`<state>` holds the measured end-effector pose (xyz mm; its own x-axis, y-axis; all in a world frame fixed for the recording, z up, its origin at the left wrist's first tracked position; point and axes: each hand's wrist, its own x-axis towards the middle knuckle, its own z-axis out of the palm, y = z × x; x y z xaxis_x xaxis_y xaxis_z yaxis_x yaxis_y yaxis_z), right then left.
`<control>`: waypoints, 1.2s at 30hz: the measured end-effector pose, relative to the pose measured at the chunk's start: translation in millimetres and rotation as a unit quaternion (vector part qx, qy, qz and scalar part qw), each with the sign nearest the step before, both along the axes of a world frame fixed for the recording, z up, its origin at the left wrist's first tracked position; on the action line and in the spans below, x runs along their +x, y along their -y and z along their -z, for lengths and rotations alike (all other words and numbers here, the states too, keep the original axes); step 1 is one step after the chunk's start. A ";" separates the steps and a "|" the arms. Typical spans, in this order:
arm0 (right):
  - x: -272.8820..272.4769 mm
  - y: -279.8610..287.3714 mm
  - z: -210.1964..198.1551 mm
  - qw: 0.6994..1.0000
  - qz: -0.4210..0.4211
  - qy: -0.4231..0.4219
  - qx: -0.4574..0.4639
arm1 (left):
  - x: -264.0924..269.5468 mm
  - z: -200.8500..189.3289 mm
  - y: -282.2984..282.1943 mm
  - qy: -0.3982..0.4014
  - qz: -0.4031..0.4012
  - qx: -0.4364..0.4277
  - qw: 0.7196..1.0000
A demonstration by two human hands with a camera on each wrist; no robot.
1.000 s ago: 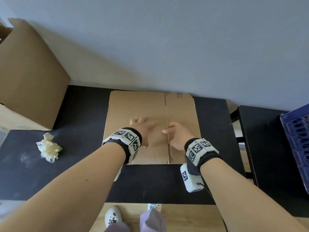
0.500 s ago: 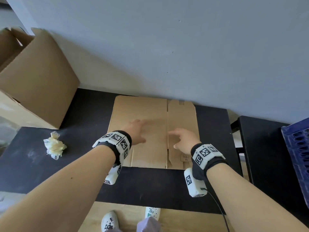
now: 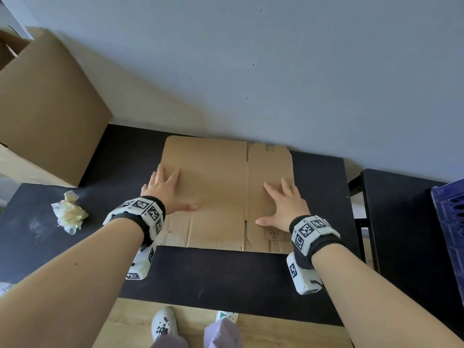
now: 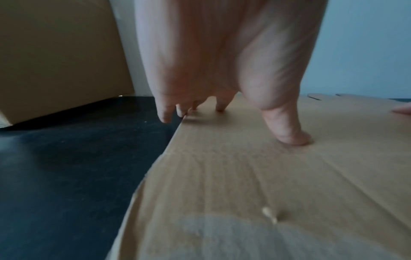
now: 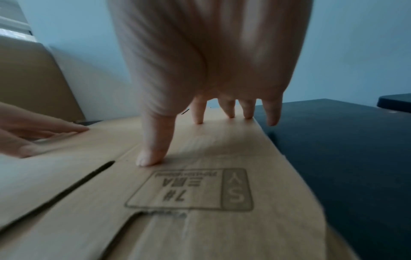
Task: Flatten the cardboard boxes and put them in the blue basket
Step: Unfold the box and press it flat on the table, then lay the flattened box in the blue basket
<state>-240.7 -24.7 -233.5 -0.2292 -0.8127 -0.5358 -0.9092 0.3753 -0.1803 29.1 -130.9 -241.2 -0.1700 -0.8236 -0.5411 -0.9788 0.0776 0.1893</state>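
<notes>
A flattened brown cardboard box (image 3: 221, 187) lies on the black table (image 3: 226, 277) against the wall. My left hand (image 3: 165, 192) presses flat on its left edge with fingers spread; the little finger hangs past the edge. My right hand (image 3: 283, 204) presses flat on the right panel near its right edge, thumb by the centre crease. In the left wrist view the fingers (image 4: 286, 126) touch the flattened cardboard (image 4: 266, 184). The right wrist view shows the fingers (image 5: 153, 149) just behind a printed stamp (image 5: 191, 189). The blue basket (image 3: 449, 222) is at the far right edge.
A large upright cardboard box (image 3: 47, 114) stands at the back left of the table. A crumpled wad of yellowish tape or paper (image 3: 69, 212) lies left of my left hand. A second dark table (image 3: 401, 234) stands to the right, with a gap between.
Both hands have slid apart across the cardboard, the left toward the left edge and the right toward the right edge, with fingers now spread flat. The head view has shifted slightly.
</notes>
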 end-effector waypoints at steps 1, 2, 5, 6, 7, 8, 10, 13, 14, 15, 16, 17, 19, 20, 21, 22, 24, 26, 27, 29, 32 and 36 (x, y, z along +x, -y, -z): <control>0.2 -0.1 1.7 1.000 0.003 0.005 -0.007 | -1.1 1.2 -0.5 -0.002 -0.004 -0.004 1.000; 0.3 0.0 3.0 1.000 0.011 0.017 -0.014 | -2.5 1.5 -0.7 -0.003 -0.008 -0.005 1.000; 0.9 -1.3 4.1 0.997 0.049 0.057 -0.035 | -5.7 -0.1 -1.1 -0.013 -0.025 0.000 1.000; 1.4 -1.6 4.3 0.995 0.064 0.064 -0.040 | -6.1 -1.1 -1.7 -0.018 -0.033 -0.001 0.999; 2.4 -1.8 4.3 0.994 0.079 0.067 -0.041 | -5.7 -0.8 -2.7 -0.025 -0.045 -0.003 0.999; 3.3 -1.8 4.4 0.993 0.093 0.068 -0.040 | -5.4 -1.1 -4.6 -0.033 -0.062 -0.008 0.997; 5.4 -0.2 2.9 0.991 0.112 0.064 -0.036 | -6.1 -1.2 -8.5 -0.048 -0.094 -0.025 0.994; 7.2 2.6 -2.3 0.988 0.131 0.051 -0.056 | -10.0 -6.7 -10.9 -0.066 -0.119 -0.046 0.990; 6.4 3.5 -3.7 0.985 0.147 0.057 -0.074 | -10.8 -9.5 -9.9 -0.080 -0.134 -0.052 0.986; 4.6 3.8 -4.5 0.979 0.167 0.067 -0.091 | -9.2 -9.9 -7.0 -0.102 -0.155 -0.056 0.981; 1.6 3.6 -4.7 0.973 0.189 0.078 -0.107 | -6.8 -10.0 -4.0 -0.138 -0.185 -0.060 0.971; -1.8 2.6 -4.9 0.967 0.210 0.087 -0.119 | -3.3 -8.3 -1.3 -0.183 -0.230 -0.061 0.954; -8.8 -2.3 -5.7 0.957 0.239 0.092 -0.136 | 2.6 -7.5 -2.1 -0.251 -0.324 -0.055 0.911; -12.3 -5.6 -6.0 0.954 0.249 0.093 -0.143 | 4.3 -7.6 -4.0 -0.262 -0.355 -0.055 0.896; -15.6 -9.5 -6.6 0.950 0.258 0.094 -0.149 | 4.7 -7.3 -5.9 -0.266 -0.374 -0.054 0.887; -18.7 -13.6 -7.9 0.947 0.266 0.095 -0.155 | 2.9 -8.7 -8.2 -0.271 -0.379 -0.055 0.883; -22.8 -22.7 -13.4 0.940 0.277 0.100 -0.170 | -5.8 -14.8 -13.1 -0.283 -0.360 -0.060 0.887; -26.0 -31.2 -21.2 0.932 0.288 0.106 -0.191 | -14.7 -22.0 -16.8 -0.297 -0.339 -0.072 0.890; -27.5 -35.9 -26.4 0.927 0.295 0.109 -0.204 | -18.3 -26.2 -18.5 -0.303 -0.336 -0.080 0.888; -32.1 -46.7 -38.1 0.915 0.309 0.117 -0.230 | -23.3 -36.4 -23.0 -0.312 -0.333 -0.099 0.885; -37.1 -69.0 -60.9 0.884 0.344 0.158 -0.275 | -24.6 -52.3 -33.1 -0.346 -0.332 -0.137 0.867; -36.3 -107.6 -94.5 0.841 0.397 0.183 -0.318 | -24.7 -81.3 -55.2 -0.422 -0.326 -0.170 0.829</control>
<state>-277.0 82.9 -138.9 -0.7498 -0.6297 -0.2031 -0.2570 0.5600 -0.7876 4.4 -75.7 -159.9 0.1713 -0.9696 -0.1749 -0.3645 -0.2273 0.9030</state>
